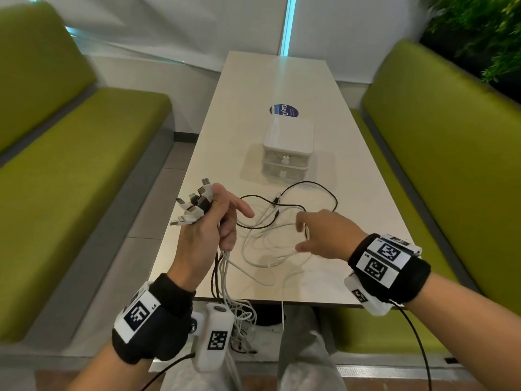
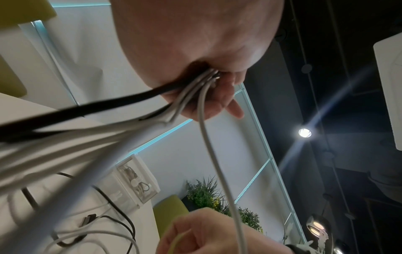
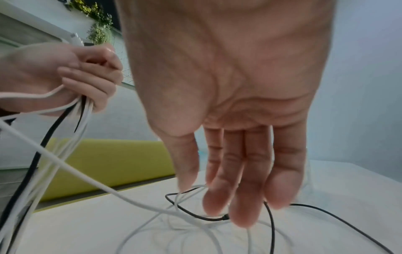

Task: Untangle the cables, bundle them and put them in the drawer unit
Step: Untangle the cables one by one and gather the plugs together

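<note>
My left hand (image 1: pixel 214 221) grips a bunch of white and black cables (image 2: pixel 187 89) just below their plugs (image 1: pixel 194 204), which fan out above the fist; its index finger points out. The cables hang down past the table's near edge. More loose white and black cables (image 1: pixel 270 235) lie tangled on the table. My right hand (image 1: pixel 318 235) hovers over that tangle with fingers (image 3: pixel 234 189) straight and spread, holding nothing. The white drawer unit (image 1: pixel 287 153), two drawers both closed, stands behind the tangle.
The long white table (image 1: pixel 253 80) runs away from me between two green benches (image 1: pixel 70 179) (image 1: pixel 437 150). A round blue sticker (image 1: pixel 283 111) lies behind the drawer unit. Plants (image 1: pixel 479 29) stand at far right.
</note>
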Action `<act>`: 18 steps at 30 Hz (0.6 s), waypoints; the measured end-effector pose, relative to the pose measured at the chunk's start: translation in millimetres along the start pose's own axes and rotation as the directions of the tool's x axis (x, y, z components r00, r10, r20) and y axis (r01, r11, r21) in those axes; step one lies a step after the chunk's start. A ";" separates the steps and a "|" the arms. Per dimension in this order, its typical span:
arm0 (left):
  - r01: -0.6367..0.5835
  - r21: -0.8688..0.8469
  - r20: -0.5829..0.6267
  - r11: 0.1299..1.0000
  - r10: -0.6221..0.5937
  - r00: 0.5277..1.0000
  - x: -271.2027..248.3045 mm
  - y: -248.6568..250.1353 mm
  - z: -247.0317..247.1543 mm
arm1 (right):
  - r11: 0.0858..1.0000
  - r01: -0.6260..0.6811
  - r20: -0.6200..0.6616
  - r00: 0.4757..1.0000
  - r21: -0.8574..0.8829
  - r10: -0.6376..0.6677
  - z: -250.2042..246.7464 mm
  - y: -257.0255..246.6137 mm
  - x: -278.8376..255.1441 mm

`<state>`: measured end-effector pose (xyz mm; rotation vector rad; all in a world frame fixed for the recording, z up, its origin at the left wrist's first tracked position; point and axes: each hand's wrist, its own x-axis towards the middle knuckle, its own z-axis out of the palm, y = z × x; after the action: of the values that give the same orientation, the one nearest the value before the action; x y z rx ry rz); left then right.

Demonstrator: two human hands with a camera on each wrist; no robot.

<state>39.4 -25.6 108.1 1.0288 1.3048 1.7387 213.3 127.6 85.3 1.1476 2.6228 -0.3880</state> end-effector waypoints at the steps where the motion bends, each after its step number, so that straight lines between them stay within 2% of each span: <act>1: 0.005 -0.005 -0.001 1.000 -0.005 1.000 1.4 -1.5 -1.8 | 0.999 0.039 0.066 0.997 0.007 -0.039 5.1 -1.5 2.5; 3: -0.002 -0.014 -0.008 1.000 0.002 1.000 4.0 -4.4 -5.6 | 0.994 0.110 0.197 0.974 0.025 -0.113 15.0 -5.6 4.9; 6: -0.019 -0.021 -0.030 1.000 0.018 0.999 7.7 -8.8 -12.1 | 0.980 0.144 0.358 0.915 0.135 -0.184 19.8 -9.1 5.9; 11: -0.007 -0.028 -0.062 1.000 0.005 0.998 12.9 -16.3 -18.8 | 0.908 0.099 0.588 0.733 0.407 -0.343 17.6 -13.8 9.8; 12: -0.002 -0.029 -0.067 1.000 0.000 0.998 14.0 -17.7 -19.4 | 0.893 0.082 0.588 0.725 0.442 -0.358 18.2 -15.0 12.6; 13: 0.006 -0.032 -0.071 0.999 -0.008 0.997 15.2 -19.1 -20.1 | 0.883 0.085 0.553 0.751 0.461 -0.361 18.8 -16.5 16.3; 16: 0.043 -0.032 -0.080 0.999 -0.046 0.996 18.2 -23.8 -22.7 | 0.902 0.178 0.276 0.913 0.393 -0.301 15.3 -23.2 32.8; 18: 0.064 -0.015 -0.089 0.998 -0.065 0.994 19.0 -26.7 -25.3 | 0.886 0.205 0.107 0.956 0.416 -0.272 8.8 -31.9 45.8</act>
<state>10.7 -12.5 81.2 0.9015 1.3663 1.7594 160.6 134.7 66.4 0.8438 2.6117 -1.0674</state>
